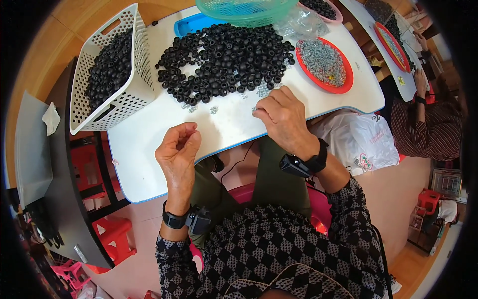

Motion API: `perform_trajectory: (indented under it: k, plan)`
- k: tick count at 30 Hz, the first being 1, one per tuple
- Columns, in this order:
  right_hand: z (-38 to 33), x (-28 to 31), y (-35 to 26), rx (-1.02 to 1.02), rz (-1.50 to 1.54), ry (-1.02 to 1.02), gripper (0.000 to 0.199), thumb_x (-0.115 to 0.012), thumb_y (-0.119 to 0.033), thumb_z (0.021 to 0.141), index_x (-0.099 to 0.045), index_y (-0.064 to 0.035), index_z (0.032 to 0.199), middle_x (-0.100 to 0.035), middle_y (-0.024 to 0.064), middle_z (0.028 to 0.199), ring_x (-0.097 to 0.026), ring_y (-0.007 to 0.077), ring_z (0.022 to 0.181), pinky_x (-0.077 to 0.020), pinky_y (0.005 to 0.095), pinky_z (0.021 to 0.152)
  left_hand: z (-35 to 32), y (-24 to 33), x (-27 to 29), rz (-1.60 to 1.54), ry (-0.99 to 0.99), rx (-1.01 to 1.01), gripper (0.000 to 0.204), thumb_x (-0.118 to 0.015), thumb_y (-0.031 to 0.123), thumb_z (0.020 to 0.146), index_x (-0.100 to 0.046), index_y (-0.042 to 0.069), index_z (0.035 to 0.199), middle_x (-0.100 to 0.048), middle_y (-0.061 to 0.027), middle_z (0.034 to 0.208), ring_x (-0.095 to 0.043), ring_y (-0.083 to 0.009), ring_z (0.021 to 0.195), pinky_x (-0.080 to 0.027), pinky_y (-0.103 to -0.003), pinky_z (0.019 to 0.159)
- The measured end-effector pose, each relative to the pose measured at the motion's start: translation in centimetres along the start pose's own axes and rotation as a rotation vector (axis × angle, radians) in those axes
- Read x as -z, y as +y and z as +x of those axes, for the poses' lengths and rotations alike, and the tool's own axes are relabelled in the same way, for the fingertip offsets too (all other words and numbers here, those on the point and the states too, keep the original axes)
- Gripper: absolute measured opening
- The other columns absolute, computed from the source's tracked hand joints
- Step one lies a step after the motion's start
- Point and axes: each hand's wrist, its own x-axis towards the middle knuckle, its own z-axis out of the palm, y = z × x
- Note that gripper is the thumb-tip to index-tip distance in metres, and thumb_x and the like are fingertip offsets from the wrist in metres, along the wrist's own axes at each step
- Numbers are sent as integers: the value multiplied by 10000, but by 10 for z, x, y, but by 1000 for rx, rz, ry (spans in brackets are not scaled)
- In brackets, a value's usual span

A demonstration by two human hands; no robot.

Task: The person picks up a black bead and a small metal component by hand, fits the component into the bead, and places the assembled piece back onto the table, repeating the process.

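My left hand (178,144) is raised over the near edge of the white table (144,169), thumb and fingers drawn together; anything between them is too small to make out. To its right, my right hand (284,117) is closed in a pinch close to the table, with a tiny greyish bit at its fingertips that I cannot name. Just beyond both hands spreads a large heap of round black pieces with holes (234,55). A few small clusters of silvery bits (214,109) lie along the heap's near side.
A white perforated basket (142,65) of black pieces stands at the left. At the right is a red plate (347,82) of small silvery parts. A green basket (239,20), blue tray (184,27) and clear bag (303,25) sit behind. Another person's hand (420,82) is at the far right.
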Motion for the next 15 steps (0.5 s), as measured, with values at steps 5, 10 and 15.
perform_trajectory:
  k: [5,10,15]
  plan:
    - [5,-13,-1,28,39,51,169,-891,-7,841,-752,-53,926,-679,85,877,-646,326,869,-540,460,740,0,-2,2,-22,11,-1,202,-819,42,1054,-809,-16,1247,-763,-3,1089,-667,-71,948,-540,-225,839]
    - [12,-19,-10,29,119,95,196,-876,35,849,-738,-39,967,-722,95,916,-663,323,860,-541,446,736,1,-1,-4,-53,-18,-16,214,-818,44,1055,-810,-16,1261,-776,-12,1107,-683,-75,967,-544,-228,860]
    - [21,-17,-30,59,288,102,237,-864,66,849,-725,-26,1018,-746,108,957,-670,321,845,-541,427,733,7,1,-32,-69,-107,3,247,-826,105,1069,-808,-21,1281,-796,-23,1113,-683,-66,930,-526,-227,786]
